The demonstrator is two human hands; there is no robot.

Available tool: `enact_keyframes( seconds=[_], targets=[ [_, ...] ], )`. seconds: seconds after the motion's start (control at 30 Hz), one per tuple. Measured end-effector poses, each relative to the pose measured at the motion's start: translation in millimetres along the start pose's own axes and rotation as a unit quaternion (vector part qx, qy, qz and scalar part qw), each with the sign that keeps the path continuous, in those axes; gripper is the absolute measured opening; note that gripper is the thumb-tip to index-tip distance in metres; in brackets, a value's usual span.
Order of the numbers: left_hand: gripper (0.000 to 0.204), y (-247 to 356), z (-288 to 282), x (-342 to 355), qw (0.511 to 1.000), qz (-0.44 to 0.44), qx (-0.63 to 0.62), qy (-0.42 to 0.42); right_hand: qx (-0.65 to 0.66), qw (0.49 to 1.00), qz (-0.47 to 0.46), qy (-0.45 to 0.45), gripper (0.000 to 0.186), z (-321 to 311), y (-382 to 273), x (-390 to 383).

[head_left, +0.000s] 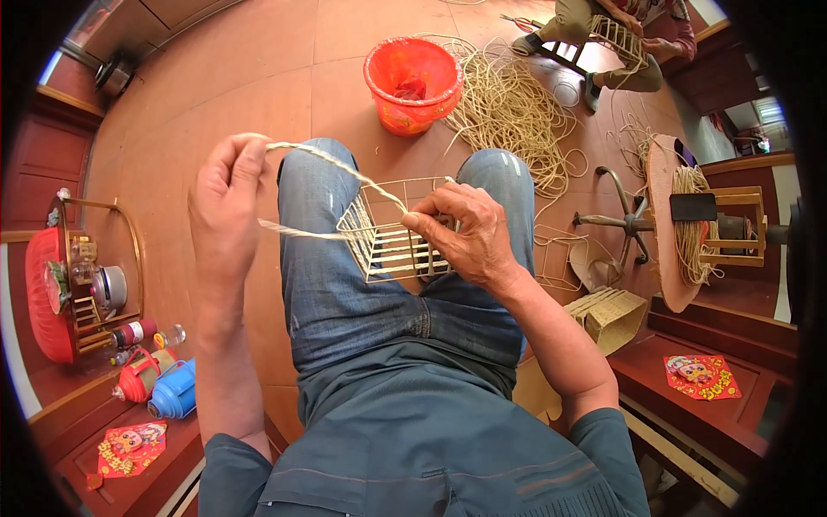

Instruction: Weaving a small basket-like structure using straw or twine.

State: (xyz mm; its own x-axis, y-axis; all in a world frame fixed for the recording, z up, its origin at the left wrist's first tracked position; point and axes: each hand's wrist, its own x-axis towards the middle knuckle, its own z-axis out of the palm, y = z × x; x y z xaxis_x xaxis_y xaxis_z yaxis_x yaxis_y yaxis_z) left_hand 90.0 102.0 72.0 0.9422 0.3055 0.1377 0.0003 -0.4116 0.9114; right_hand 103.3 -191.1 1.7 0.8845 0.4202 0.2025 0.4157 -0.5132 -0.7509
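A wire basket frame (392, 274), partly wound with pale cord, rests across my thighs. My left hand (226, 194) is raised to the left of it, thumb and fingers pinching a pale twisted cord (332, 159). That cord runs in an arc over my left knee to the frame, and another stretch of it passes from below my left hand to the frame's left corner. Over the right part of the frame lies my right hand (461, 228), its thumb and forefinger pinched on the cord where it meets the frame. My right fingers hide that side of the frame.
A red bucket (412, 112) stands on the floor ahead, beside a heap of loose cord (508, 112). At the right are a round table (668, 258) with more cord and a woven basket (607, 319). Another person (637, 43) works on a frame at the far right. Thermos flasks (172, 389) stand left.
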Motion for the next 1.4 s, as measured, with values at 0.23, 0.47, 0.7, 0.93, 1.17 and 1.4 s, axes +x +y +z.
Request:
enact_keyframes(
  seconds=[0.23, 0.47, 0.7, 0.93, 1.17, 1.4],
  targets=[
    [0.014, -16, 51, -92, 0.991, -0.02, -0.021, -0.133, 0.11, 0.993, 0.048, 0.013, 0.013, 3, -5, 4],
    [0.047, -37, 106, -131, 0.971, -0.116, -0.163, -0.134, 0.017, 0.999, 0.002, -0.032, 0.017, -8, 2, 3],
    [0.03, -39, 125, -120, 0.959, -0.164, -0.171, -0.152, 0.031, 0.994, 0.033, -0.1, 0.025, -19, 4, 6],
    [0.017, -39, 125, -115, 0.957, -0.164, -0.161, -0.177, 0.035, 0.993, 0.042, -0.108, 0.027, -18, 4, 6],
    [0.019, -34, 108, -112, 0.99, 0.035, 0.037, -0.128, 0.051, 0.997, 0.005, -0.061, 0.019, -12, 1, 1],
    [0.032, -25, 81, -95, 0.919, -0.177, -0.273, -0.224, -0.04, 0.994, -0.097, -0.006, 0.01, -8, 0, -4]
  ],
)
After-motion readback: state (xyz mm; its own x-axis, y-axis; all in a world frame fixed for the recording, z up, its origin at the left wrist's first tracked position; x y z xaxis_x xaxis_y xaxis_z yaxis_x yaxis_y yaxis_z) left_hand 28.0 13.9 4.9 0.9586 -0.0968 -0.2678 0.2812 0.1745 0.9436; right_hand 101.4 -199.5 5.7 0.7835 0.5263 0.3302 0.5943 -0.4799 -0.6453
